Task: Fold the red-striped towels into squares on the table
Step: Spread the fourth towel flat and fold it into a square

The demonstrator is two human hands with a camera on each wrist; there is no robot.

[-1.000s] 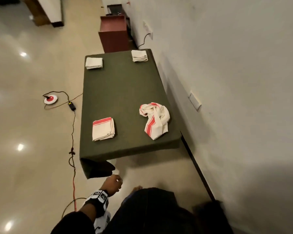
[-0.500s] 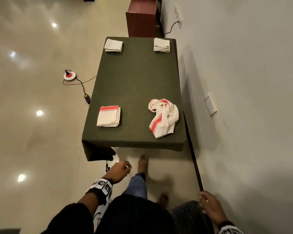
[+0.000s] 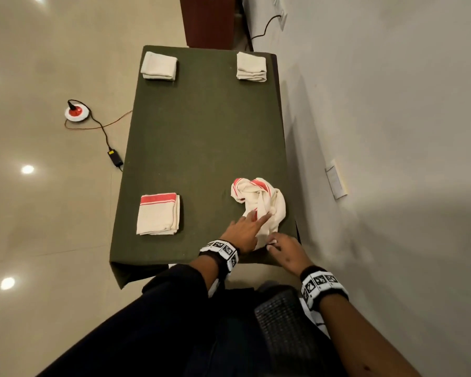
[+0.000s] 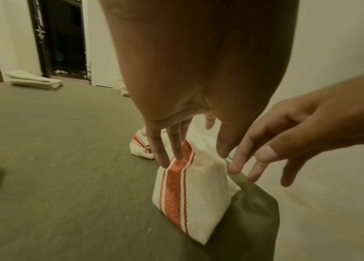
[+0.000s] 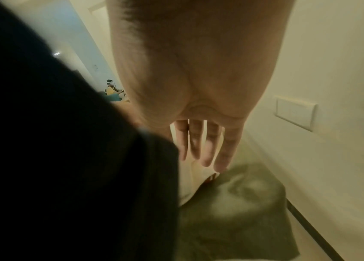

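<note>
**Reaching for a crumpled towel at the table's near corner**

Seen from the head camera, a crumpled red-striped towel (image 3: 259, 202) is touched by the left hand (image 3: 242, 229) with straight fingers on the green-covered table (image 3: 201, 137); the right hand (image 3: 286, 251) is placed just beside its near edge. A folded striped towel (image 3: 158, 214) lies apart. Only the left wrist view shows fingertips (image 4: 177, 150) pressed on the red stripe. In the right wrist view, relaxed fingers (image 5: 205, 148) are shown gripping nothing.

Rectangular table under dark olive-green cloth (image 3: 201, 137): crumpled white red-striped towel (image 3: 259, 202) near right corner; folded red-striped towel square (image 3: 158, 214) near left; two folded plain cream towels, far left (image 3: 159, 65) and far right (image 3: 251, 67) corners
</note>
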